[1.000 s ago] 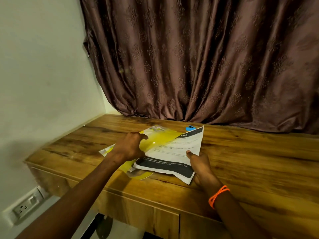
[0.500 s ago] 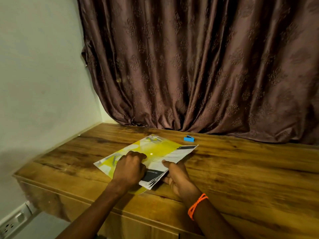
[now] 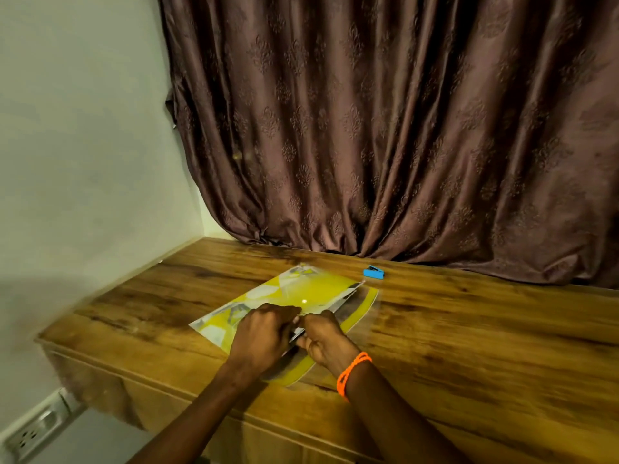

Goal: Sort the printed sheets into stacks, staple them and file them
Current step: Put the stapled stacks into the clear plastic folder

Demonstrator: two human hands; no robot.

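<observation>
On the brown wood-grain bench [image 3: 469,336] lies a translucent yellow plastic file folder [image 3: 294,293], angled with one corner toward the dark patterned curtain [image 3: 385,128]. The stapled printed white sheets [image 3: 348,298] sit mostly inside it; only a thin edge shows along the folder's right side, above a curved yellow flap.

The left hand [image 3: 261,336] rests on the folder's near part, fingers curled down over the cover, its grip closed on the folder's edge as far as can be judged. The right hand [image 3: 325,339], with an orange cord bracelet [image 3: 351,371] at the wrist, has its fingers curled and seems to pinch the near edge of the sheets where the two hands meet; the exact contact is hidden between them.

The step in hand looks like filing. To do it well, the left hand should pin the cover flat so the folder does not skate on the smooth wood, while the right feeds the sheets in squarely, avoiding a buckled corner.

A small blue stapler [image 3: 373,272] stands apart near the curtain.
</observation>
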